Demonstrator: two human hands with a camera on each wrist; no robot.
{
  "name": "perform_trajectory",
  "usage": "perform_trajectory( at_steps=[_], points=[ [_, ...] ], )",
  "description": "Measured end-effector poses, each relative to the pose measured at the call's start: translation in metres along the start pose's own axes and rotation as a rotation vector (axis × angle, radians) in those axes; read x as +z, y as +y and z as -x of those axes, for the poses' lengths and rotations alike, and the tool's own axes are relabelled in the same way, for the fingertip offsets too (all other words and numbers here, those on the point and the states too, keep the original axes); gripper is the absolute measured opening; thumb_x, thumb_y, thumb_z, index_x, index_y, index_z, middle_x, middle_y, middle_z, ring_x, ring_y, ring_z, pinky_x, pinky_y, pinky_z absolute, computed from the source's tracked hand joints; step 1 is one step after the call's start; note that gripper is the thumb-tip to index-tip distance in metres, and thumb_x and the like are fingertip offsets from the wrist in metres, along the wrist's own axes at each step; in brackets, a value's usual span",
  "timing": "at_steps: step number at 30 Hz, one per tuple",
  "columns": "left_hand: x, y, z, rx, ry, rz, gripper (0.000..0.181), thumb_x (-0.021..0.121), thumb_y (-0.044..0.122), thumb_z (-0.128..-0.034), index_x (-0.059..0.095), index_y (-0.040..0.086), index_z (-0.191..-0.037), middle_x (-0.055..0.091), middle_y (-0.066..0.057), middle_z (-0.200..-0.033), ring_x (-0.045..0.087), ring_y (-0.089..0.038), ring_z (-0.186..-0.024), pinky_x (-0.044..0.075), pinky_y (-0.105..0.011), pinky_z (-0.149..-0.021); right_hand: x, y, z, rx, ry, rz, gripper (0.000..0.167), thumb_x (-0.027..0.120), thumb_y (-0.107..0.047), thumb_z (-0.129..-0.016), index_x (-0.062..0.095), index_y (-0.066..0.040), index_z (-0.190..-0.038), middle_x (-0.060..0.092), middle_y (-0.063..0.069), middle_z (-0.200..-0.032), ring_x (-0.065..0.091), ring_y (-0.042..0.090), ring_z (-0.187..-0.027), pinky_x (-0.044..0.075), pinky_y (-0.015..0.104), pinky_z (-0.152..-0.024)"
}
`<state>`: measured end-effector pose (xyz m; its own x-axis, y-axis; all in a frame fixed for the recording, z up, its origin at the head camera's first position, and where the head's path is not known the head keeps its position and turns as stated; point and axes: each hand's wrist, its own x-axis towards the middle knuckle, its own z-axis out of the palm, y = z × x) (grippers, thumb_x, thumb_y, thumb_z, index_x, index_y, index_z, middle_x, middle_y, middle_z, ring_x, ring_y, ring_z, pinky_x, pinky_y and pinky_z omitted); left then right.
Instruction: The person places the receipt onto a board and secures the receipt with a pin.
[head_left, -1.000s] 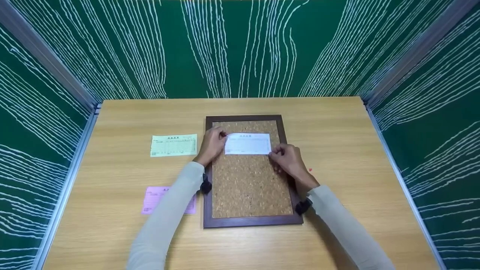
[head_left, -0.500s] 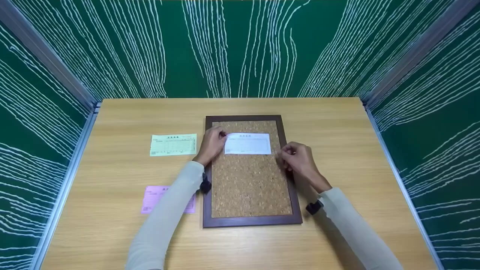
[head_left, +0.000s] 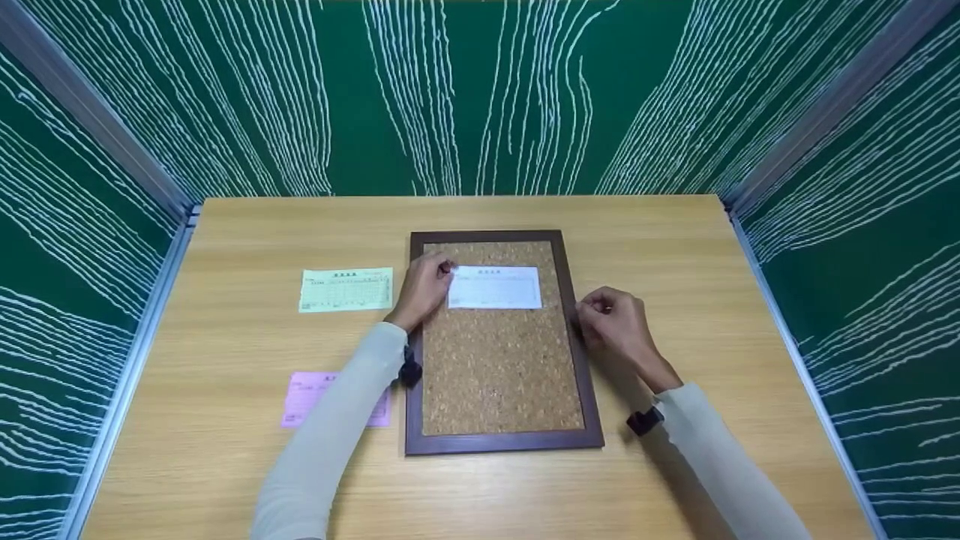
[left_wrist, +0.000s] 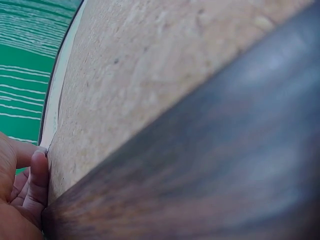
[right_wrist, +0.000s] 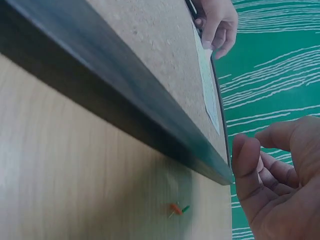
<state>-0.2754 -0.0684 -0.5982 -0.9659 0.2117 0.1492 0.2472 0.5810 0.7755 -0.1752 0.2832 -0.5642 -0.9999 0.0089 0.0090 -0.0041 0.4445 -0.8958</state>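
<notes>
A white printed slip lies on the upper part of a cork board with a dark wooden frame. My left hand pinches the slip's top left corner, its wrist over the board's left edge; whether a pin is between the fingertips is hidden. In the left wrist view, the left thumb and finger meet at the slip's corner. Just off the board's right edge is my right hand, its fingers loosely bent. The right wrist view shows nothing between the right hand's thumb and fingers.
On the wooden table, a green slip and a pink slip, partly covered by the left sleeve, lie left of the board. An orange pin and a green pin lie beside the frame's right side. Green walls surround the table.
My right hand has moved from the slip's lower right corner rightward, past the board's right edge. The left hand and the slip have stayed in place.
</notes>
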Motion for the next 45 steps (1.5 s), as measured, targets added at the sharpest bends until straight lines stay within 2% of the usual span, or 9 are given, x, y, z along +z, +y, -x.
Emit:
perform_trajectory(
  at_steps=[5,10,15,23,25,31,37,41,45],
  points=[
    [0.001,-0.005,-0.002,-0.006,-0.013,-0.016,0.013,0.068,-0.001,-0.1052,0.080,0.000,-0.110,0.073,-0.014,-0.109,0.068,-0.026,-0.102,0.059,-0.039,-0.089,-0.005,0.004,0.002,-0.028,0.022,0.058,0.009,0.075,-0.007,-0.103,0.077,0.001,-0.098,0.070,0.012,-0.077,0.062,0.017,-0.054,0.046,0.021,-0.045],
    [-0.002,0.003,-0.001,-0.019,-0.033,-0.044,0.016,0.067,-0.002,-0.1052,0.079,-0.004,-0.116,0.072,-0.017,-0.114,0.068,-0.029,-0.107,0.059,-0.040,-0.093,-0.010,0.008,0.004,-0.021,0.018,0.060,0.010,0.075,-0.007,-0.103,0.077,0.002,-0.099,0.070,0.013,-0.077,0.063,0.016,-0.053,0.048,0.021,-0.046],
    [-0.005,0.002,-0.001,0.011,-0.057,-0.066,0.020,0.064,-0.001,-0.1060,0.078,-0.007,-0.119,0.071,-0.020,-0.120,0.067,-0.032,-0.114,0.058,-0.043,-0.099,-0.013,0.010,0.006,0.005,0.008,0.047,0.010,0.074,-0.007,-0.105,0.076,0.002,-0.103,0.070,0.013,-0.079,0.063,0.015,-0.055,0.048,0.021,-0.048],
    [0.008,-0.028,-0.014,0.070,-0.069,-0.057,0.022,0.063,0.002,-0.1048,0.078,-0.004,-0.120,0.069,-0.015,-0.120,0.066,-0.029,-0.116,0.056,-0.042,-0.102,-0.016,0.015,0.008,0.009,0.015,0.024,0.010,0.073,-0.004,-0.105,0.076,0.004,-0.101,0.071,0.019,-0.079,0.063,0.015,-0.055,0.050,0.021,-0.048],
    [0.008,-0.030,-0.015,0.079,-0.086,-0.062,0.022,0.064,0.004,-0.1059,0.078,-0.003,-0.121,0.068,-0.014,-0.121,0.065,-0.028,-0.116,0.057,-0.042,-0.101,-0.016,0.016,0.009,0.010,0.019,0.020,0.010,0.073,-0.004,-0.105,0.076,0.005,-0.101,0.071,0.019,-0.079,0.065,0.016,-0.055,0.052,0.021,-0.048],
    [-0.002,-0.015,-0.010,0.064,-0.144,-0.099,0.023,0.064,0.004,-0.1075,0.076,-0.005,-0.124,0.065,-0.015,-0.122,0.063,-0.028,-0.117,0.055,-0.041,-0.103,-0.018,0.019,0.011,0.016,0.022,0.019,0.011,0.073,-0.005,-0.105,0.076,0.006,-0.101,0.073,0.018,-0.080,0.067,0.015,-0.057,0.054,0.022,-0.049],
    [-0.013,0.013,-0.003,-0.003,-0.205,-0.198,0.026,0.062,0.006,-0.1112,0.073,-0.003,-0.132,0.066,-0.017,-0.136,0.059,-0.032,-0.137,0.047,-0.047,-0.120,-0.022,0.019,0.013,0.021,0.015,0.017,0.013,0.071,-0.007,-0.107,0.076,0.006,-0.105,0.073,0.022,-0.083,0.069,0.022,-0.060,0.055,0.023,-0.050],
    [-0.014,0.016,-0.003,-0.002,-0.215,-0.271,0.026,0.063,0.009,-0.1119,0.073,0.001,-0.134,0.066,-0.015,-0.139,0.060,-0.031,-0.137,0.049,-0.045,-0.119,-0.026,0.018,0.014,0.015,0.017,0.019,0.012,0.071,-0.006,-0.107,0.076,0.005,-0.107,0.074,0.024,-0.084,0.071,0.033,-0.062,0.056,0.024,-0.050],
    [-0.016,0.018,-0.003,0.021,-0.217,-0.321,0.027,0.066,0.011,-0.1103,0.074,0.001,-0.134,0.067,-0.015,-0.140,0.060,-0.031,-0.135,0.051,-0.046,-0.115,-0.028,0.017,0.013,0.003,0.025,0.021,0.012,0.072,-0.006,-0.106,0.076,0.005,-0.107,0.074,0.026,-0.083,0.072,0.037,-0.062,0.056,0.025,-0.049]
  ],
)
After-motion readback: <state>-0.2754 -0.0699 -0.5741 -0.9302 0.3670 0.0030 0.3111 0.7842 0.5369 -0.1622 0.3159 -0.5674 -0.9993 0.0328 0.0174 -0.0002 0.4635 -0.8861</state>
